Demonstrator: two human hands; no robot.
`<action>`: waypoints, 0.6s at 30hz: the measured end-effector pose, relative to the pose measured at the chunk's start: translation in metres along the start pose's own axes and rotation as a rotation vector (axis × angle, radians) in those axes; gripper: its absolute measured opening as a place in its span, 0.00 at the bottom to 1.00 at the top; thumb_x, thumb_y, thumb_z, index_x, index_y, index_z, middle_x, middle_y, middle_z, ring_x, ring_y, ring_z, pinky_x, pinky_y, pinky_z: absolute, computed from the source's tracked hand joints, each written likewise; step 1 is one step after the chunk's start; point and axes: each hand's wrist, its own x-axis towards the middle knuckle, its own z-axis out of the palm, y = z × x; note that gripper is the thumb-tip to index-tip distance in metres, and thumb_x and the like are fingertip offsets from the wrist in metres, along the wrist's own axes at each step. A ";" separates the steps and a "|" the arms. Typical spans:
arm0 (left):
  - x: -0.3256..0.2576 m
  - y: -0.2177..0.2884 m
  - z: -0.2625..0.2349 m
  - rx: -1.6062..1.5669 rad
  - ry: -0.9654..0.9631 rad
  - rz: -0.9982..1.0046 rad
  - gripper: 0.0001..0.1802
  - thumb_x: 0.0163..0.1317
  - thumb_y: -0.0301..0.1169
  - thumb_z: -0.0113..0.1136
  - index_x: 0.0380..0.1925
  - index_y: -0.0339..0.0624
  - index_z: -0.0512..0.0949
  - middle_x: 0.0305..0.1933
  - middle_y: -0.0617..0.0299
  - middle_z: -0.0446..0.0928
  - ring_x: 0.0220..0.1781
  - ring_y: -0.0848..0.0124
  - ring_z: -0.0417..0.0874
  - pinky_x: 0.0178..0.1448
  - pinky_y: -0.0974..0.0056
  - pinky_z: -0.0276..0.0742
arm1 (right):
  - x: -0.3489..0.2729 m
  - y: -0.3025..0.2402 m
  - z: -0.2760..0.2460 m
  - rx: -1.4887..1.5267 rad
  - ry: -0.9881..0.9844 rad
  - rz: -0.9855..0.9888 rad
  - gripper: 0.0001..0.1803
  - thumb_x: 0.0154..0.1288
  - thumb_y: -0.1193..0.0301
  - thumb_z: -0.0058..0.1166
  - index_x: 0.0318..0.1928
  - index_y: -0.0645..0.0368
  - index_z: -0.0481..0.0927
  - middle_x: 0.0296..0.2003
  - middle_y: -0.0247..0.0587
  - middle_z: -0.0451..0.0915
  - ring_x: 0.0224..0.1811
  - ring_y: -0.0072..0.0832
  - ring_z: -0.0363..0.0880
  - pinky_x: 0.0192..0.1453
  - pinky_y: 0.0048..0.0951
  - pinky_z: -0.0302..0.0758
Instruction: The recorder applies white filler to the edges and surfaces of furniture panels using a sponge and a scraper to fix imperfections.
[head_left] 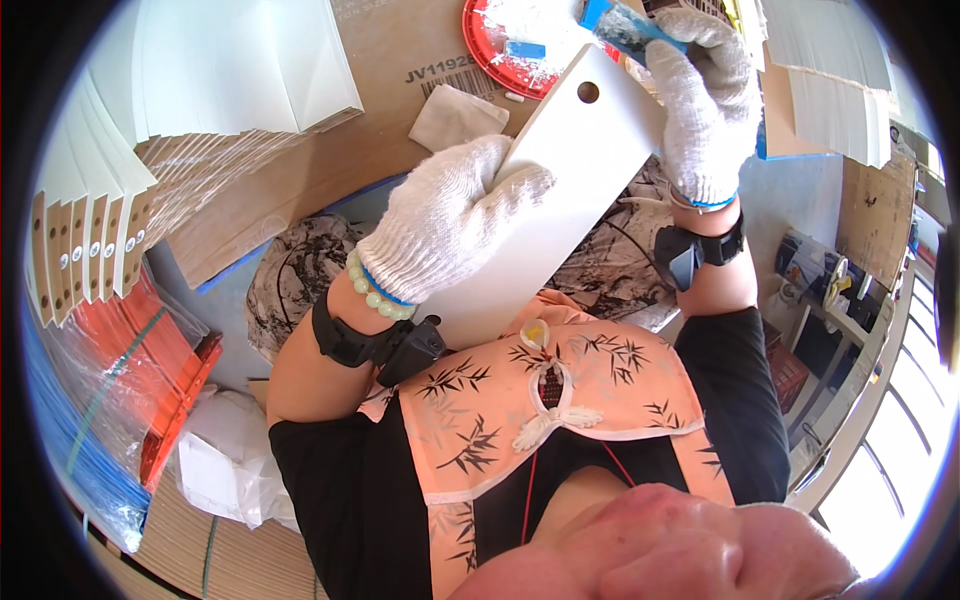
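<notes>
A long white panel [570,170] with a round hole near its far end slants up from my lap. My left hand [450,205], in a white knitted glove, is closed on the panel's left edge, thumb across its face. My right hand [705,105], gloved the same way, pinches a flat blue scraper [635,32] smeared with white paste, just beyond the panel's far right corner. Past the panel's far end is a round red lid [474,50] covered in white paste, with a small blue piece [525,49] lying in it.
A cardboard surface [390,50] holds the lid and a folded pale cloth [458,118]. White panels stand stacked at left [95,210] and far right [830,90]. Orange strips [165,370] and blue strips [110,450] in clear plastic lie lower left. Shelving [830,340] stands at right.
</notes>
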 end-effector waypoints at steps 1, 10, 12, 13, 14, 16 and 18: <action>0.000 -0.001 0.000 0.000 -0.001 0.000 0.18 0.73 0.44 0.61 0.43 0.37 0.81 0.34 0.46 0.82 0.36 0.49 0.84 0.40 0.54 0.79 | 0.000 0.001 0.000 0.000 0.001 0.001 0.11 0.64 0.83 0.57 0.47 0.61 0.78 0.44 0.34 0.79 0.43 0.20 0.76 0.50 0.23 0.75; 0.001 0.006 -0.001 -0.038 -0.014 0.002 0.17 0.74 0.42 0.60 0.44 0.37 0.82 0.33 0.47 0.83 0.35 0.51 0.84 0.40 0.56 0.79 | 0.000 -0.004 -0.001 0.152 -0.012 0.034 0.08 0.64 0.82 0.52 0.43 0.61 0.77 0.40 0.32 0.78 0.41 0.19 0.75 0.49 0.22 0.73; 0.000 0.006 0.000 -0.041 -0.015 -0.021 0.17 0.74 0.42 0.61 0.44 0.37 0.82 0.33 0.47 0.83 0.34 0.52 0.84 0.40 0.57 0.79 | 0.000 0.000 -0.008 0.102 -0.016 -0.007 0.09 0.62 0.84 0.49 0.40 0.60 0.77 0.39 0.32 0.77 0.39 0.19 0.73 0.47 0.21 0.72; 0.000 0.004 0.000 -0.041 -0.016 -0.020 0.17 0.74 0.42 0.61 0.44 0.37 0.82 0.33 0.47 0.83 0.34 0.52 0.84 0.40 0.57 0.79 | 0.001 0.000 -0.009 0.102 -0.014 -0.007 0.09 0.62 0.84 0.49 0.40 0.60 0.77 0.39 0.32 0.77 0.39 0.19 0.73 0.47 0.21 0.72; 0.000 0.002 0.001 -0.018 -0.006 -0.004 0.17 0.74 0.42 0.61 0.44 0.37 0.82 0.33 0.47 0.83 0.35 0.53 0.84 0.40 0.57 0.79 | 0.001 -0.001 -0.010 0.092 -0.016 -0.028 0.09 0.60 0.84 0.49 0.39 0.60 0.77 0.38 0.32 0.77 0.38 0.19 0.73 0.46 0.21 0.72; 0.000 0.001 0.001 0.005 0.004 0.013 0.17 0.74 0.42 0.61 0.45 0.37 0.82 0.33 0.47 0.83 0.35 0.53 0.85 0.40 0.57 0.79 | 0.002 -0.008 -0.007 0.082 -0.018 -0.049 0.09 0.59 0.85 0.49 0.38 0.60 0.77 0.38 0.33 0.76 0.38 0.19 0.73 0.46 0.21 0.71; 0.001 0.000 0.000 -0.007 -0.007 0.001 0.17 0.74 0.42 0.61 0.44 0.37 0.82 0.34 0.47 0.83 0.35 0.54 0.85 0.40 0.57 0.80 | 0.001 -0.021 0.001 0.215 0.035 0.122 0.08 0.59 0.84 0.49 0.38 0.60 0.77 0.37 0.33 0.76 0.38 0.20 0.73 0.46 0.21 0.71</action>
